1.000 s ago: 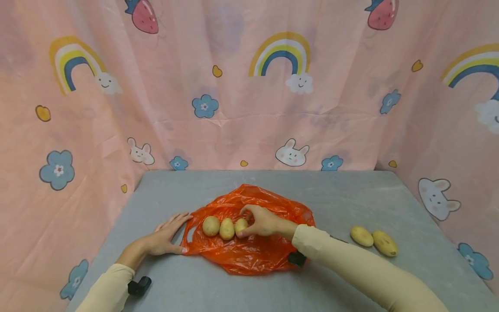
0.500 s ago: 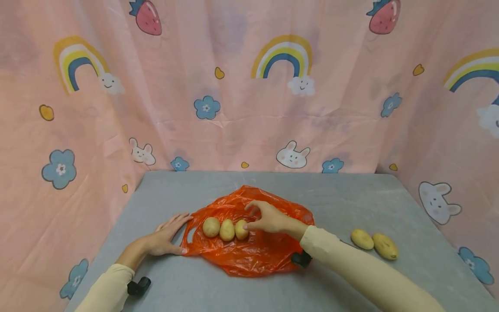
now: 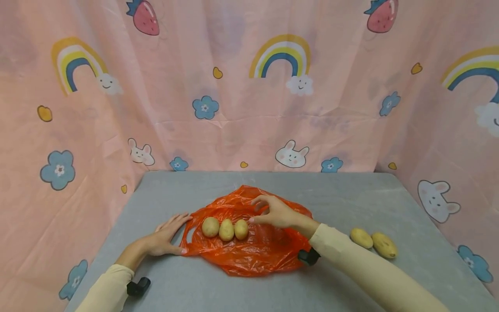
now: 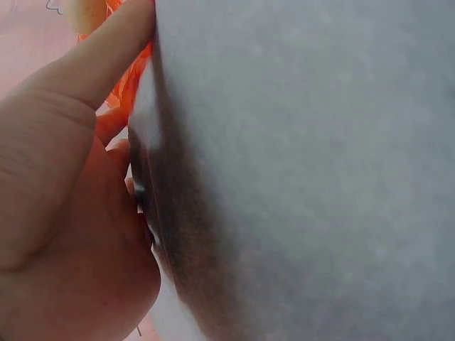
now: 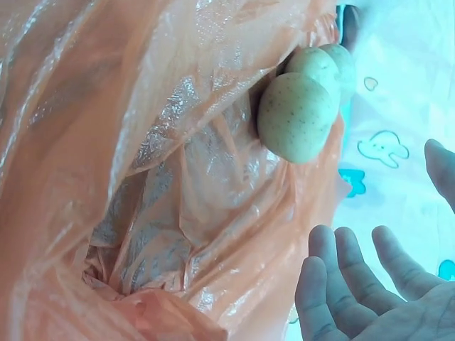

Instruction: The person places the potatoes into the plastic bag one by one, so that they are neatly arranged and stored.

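Three potatoes stand side by side in a row on an orange-red plastic bag (image 3: 257, 260): a left potato (image 3: 210, 227), a middle potato (image 3: 226, 230) and a right potato (image 3: 241, 229). My left hand (image 3: 165, 238) rests at the bag's left edge by its handle opening, fingers spread and straight, the thumb touching the plastic. Over the bag, just right of the row, my right hand (image 3: 274, 212) hovers with loosely bent fingers and nothing in it. In the right wrist view the nearest potato (image 5: 297, 117) is clear of the fingers (image 5: 316, 291).
Two more potatoes lie together on the grey table (image 3: 331, 195) at the right, an oval potato (image 3: 361, 238) and a longer potato (image 3: 384, 245). A pink patterned curtain (image 3: 241, 130) hangs behind the table and along both sides.
My right hand has let go of the right potato and drawn back up and to the right. The potato stays in the row. My left hand has not moved.
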{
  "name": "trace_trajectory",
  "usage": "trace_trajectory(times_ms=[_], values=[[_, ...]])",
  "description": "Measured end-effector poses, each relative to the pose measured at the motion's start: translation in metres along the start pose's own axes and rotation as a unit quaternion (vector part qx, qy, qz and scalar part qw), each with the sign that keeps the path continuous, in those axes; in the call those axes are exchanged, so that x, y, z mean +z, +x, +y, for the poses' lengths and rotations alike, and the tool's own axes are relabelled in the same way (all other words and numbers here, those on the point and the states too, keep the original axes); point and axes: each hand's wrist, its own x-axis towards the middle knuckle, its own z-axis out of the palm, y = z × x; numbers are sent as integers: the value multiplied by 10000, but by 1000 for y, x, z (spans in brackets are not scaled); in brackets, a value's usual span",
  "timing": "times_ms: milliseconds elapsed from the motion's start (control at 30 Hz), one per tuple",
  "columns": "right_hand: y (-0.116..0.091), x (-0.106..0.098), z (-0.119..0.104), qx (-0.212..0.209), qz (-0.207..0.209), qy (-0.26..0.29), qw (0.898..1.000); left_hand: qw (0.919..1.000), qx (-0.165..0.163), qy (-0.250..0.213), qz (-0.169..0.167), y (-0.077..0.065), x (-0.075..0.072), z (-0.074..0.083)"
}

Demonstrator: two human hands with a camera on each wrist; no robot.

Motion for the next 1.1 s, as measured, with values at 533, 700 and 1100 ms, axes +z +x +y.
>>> trace_trajectory(times_ms=[533,700,1100], values=[[-16,-9,5,-229,65,-40,9997,9999,-65,-85,31,0,3,-8],[-24,-14,10,-337,98,39,9994,9997,-201,-87,-87,-1,2,-5],[-42,-30,22,-667,303,-21,9973,9998,-169,-69,-55,1,-1,1]])
